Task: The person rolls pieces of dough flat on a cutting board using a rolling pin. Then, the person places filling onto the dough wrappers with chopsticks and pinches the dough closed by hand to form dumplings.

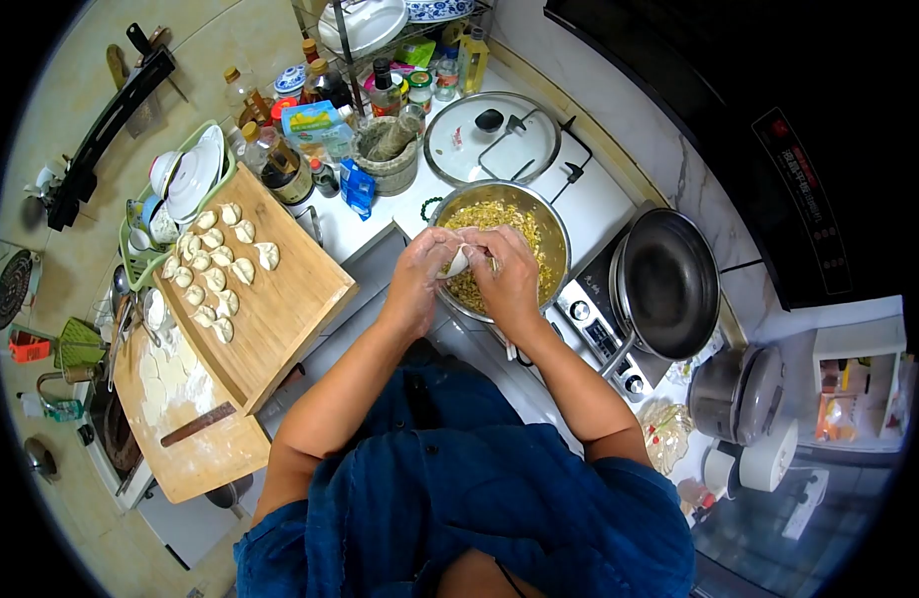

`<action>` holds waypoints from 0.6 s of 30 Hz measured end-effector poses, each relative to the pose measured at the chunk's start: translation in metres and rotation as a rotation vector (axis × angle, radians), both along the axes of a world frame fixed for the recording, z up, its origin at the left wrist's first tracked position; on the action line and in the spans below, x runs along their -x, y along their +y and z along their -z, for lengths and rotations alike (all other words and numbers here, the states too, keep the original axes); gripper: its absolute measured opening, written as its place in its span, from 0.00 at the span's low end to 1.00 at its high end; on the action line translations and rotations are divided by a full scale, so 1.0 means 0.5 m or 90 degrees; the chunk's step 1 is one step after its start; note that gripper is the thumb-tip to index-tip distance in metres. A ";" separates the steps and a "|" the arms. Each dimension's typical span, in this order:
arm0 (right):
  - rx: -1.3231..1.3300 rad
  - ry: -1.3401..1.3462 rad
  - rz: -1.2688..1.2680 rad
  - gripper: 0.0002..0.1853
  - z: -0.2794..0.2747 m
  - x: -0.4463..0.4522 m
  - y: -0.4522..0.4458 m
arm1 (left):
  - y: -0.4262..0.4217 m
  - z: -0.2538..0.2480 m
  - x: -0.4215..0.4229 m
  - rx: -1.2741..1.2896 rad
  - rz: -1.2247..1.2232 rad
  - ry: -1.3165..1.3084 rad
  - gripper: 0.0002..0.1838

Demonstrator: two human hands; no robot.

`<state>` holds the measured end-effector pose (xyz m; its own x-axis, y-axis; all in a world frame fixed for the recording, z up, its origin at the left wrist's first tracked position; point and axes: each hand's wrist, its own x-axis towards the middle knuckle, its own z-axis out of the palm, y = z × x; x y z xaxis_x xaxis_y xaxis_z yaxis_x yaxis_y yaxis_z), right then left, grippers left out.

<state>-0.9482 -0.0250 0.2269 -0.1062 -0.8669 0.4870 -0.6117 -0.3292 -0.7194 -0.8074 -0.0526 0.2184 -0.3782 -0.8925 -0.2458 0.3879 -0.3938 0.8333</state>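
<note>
Both my hands meet over a metal bowl (562, 214) of chopped yellow-green filling (499, 216). Between them is a pale dumpling (457, 263), its wrapper pinched at the edge by my fingers. My left hand (422, 274) is closed on its left side. Floury at the fingertips, my right hand (506, 271) is closed on the right side. Part of the dumpling is hidden behind the fingers. To the left, several shaped dumplings (220, 256) lie in loose rows on a wooden board (290, 289).
A floured board (215, 463) with flattened wrappers (158, 384) and a brown strip (198, 424) lies at left. Bottles (270, 159), a stone mortar (388, 171) and a glass lid (492, 140) stand behind the bowl. A black frying pan (668, 284) rests on the stove at right.
</note>
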 end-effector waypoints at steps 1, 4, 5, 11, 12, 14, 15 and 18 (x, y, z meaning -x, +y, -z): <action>0.025 0.000 -0.004 0.05 0.003 0.001 -0.001 | 0.002 -0.016 0.001 -0.002 0.000 0.024 0.09; 0.025 0.034 0.026 0.04 0.008 0.010 -0.001 | 0.007 -0.007 0.005 0.111 0.008 -0.049 0.16; 0.024 0.030 0.031 0.04 0.007 0.010 0.000 | 0.009 0.002 0.006 0.170 0.012 -0.099 0.19; 0.067 0.066 0.087 0.14 -0.015 0.013 0.011 | 0.006 -0.004 0.001 0.078 0.015 -0.089 0.22; 0.046 0.060 0.103 0.18 -0.028 0.015 0.016 | 0.004 -0.008 -0.001 0.057 0.021 -0.070 0.22; -0.018 0.015 0.106 0.22 -0.037 0.021 0.024 | 0.000 -0.012 -0.011 0.012 0.032 -0.032 0.22; -0.059 -0.025 0.093 0.23 -0.039 0.027 0.028 | 0.000 -0.013 -0.013 -0.002 0.033 -0.020 0.22; -0.144 -0.126 0.049 0.20 -0.028 0.041 0.033 | -0.001 -0.015 -0.013 -0.039 0.036 0.016 0.22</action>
<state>-0.9685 -0.0086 0.2412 -0.2495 -0.9368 0.2451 -0.4687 -0.1047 -0.8771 -0.8009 -0.0530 0.2260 -0.4347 -0.8529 -0.2891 0.3836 -0.4658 0.7974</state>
